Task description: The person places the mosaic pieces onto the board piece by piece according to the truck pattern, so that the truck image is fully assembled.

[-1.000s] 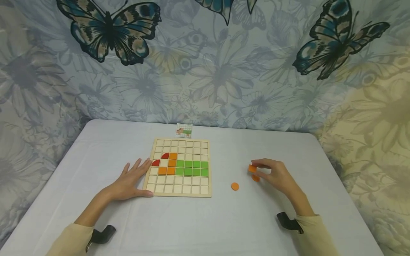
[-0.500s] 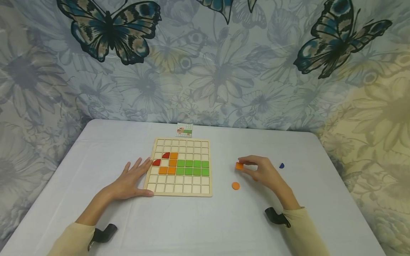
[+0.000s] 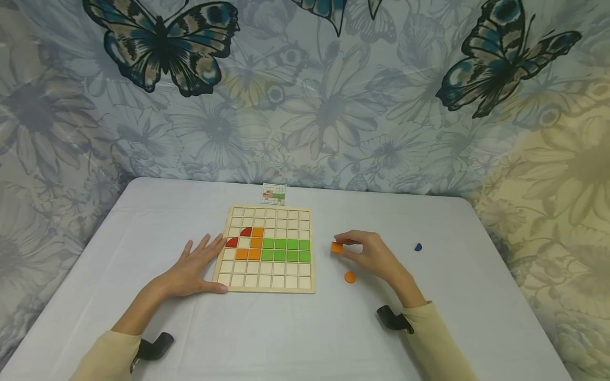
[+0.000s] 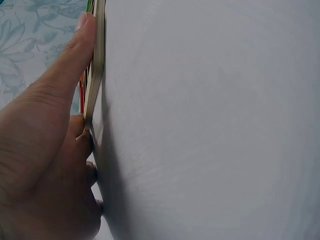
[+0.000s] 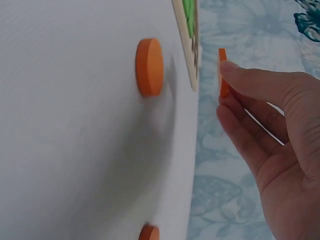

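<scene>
A wooden grid board (image 3: 267,282) lies on the table with red, orange and green tiles in its middle rows. My left hand (image 3: 188,272) rests at the board's left edge, fingers spread and straight, the thumb at its near left corner. In the left wrist view the thumb (image 4: 75,55) lies against the board's side (image 4: 99,45). Between thumb and fingers my right hand (image 3: 374,256) pinches an orange square tile (image 3: 337,247), held up off the table just right of the board. The right wrist view shows that tile (image 5: 223,85) edge-on.
An orange round piece (image 3: 350,277) lies below the right hand; part of another orange piece (image 5: 149,233) shows in the right wrist view. A small dark blue piece (image 3: 418,247) is farther right. Behind the board lies a small pattern card (image 3: 274,194).
My right hand has carried the orange square tile leftward toward the board, uncovering the dark blue piece. The left hand and the board have stayed in place.
</scene>
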Demonstrator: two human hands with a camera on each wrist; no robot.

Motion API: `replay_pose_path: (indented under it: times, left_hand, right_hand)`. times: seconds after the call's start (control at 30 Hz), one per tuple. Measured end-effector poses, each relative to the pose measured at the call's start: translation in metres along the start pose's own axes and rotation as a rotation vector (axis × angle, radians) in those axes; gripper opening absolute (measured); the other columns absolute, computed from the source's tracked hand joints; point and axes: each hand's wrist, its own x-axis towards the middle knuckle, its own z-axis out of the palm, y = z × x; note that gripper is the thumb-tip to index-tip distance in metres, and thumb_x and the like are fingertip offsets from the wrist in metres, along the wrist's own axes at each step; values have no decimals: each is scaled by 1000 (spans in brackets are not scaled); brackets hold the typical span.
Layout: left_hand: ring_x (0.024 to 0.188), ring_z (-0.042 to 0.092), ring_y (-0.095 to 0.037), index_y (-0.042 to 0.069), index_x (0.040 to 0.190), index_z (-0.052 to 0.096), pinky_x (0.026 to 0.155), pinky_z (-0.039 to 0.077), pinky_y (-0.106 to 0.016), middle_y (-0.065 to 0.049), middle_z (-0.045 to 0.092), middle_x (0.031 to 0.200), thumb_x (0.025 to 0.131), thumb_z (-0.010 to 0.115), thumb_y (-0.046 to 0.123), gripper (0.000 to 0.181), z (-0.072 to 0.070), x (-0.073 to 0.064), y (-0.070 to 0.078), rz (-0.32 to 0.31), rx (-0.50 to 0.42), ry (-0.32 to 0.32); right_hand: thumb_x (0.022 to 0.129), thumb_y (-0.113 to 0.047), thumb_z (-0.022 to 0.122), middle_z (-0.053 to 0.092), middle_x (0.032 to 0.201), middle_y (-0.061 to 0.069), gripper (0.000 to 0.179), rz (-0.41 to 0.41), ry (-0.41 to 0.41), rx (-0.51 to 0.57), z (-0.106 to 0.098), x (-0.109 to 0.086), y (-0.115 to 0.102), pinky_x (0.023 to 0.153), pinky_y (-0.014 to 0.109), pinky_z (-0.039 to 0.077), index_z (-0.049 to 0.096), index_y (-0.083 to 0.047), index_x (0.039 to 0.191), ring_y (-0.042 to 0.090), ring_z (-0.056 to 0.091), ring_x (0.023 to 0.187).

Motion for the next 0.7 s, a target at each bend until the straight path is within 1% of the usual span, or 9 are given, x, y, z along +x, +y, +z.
replay_pose_path:
  times: [0.17,0.4,0.5,0.7]
  left_hand:
    - [148,3,-44,4,155,24,114,-8,-63,-16,17,162,66,78,65,120,0,0,0,-1,-6,8]
    - [148,4,-44,3,155,24,114,-7,-63,-17,18,162,67,78,65,119,0,-1,1,1,4,11]
    - [148,4,-44,3,155,24,114,-7,-64,-18,18,161,68,78,64,119,0,0,1,10,7,17]
    - [148,4,-44,3,155,25,114,-7,-64,-18,18,161,68,78,63,118,1,0,1,12,-2,17]
  right_hand:
    - [80,0,79,73,109,3,34,-28,-13,37,6,9,-6,90,40,55,72,-2,113,22,68,101]
    - [81,-2,78,72,113,5,36,-17,-40,33,13,15,-14,92,41,54,70,-2,116,23,67,105]
    - [82,-2,78,72,113,4,35,-11,-47,37,16,16,-17,93,41,54,70,-3,116,22,67,105]
    - [81,-1,78,72,113,6,35,-73,-55,54,21,22,-23,92,42,54,71,-3,116,23,67,104]
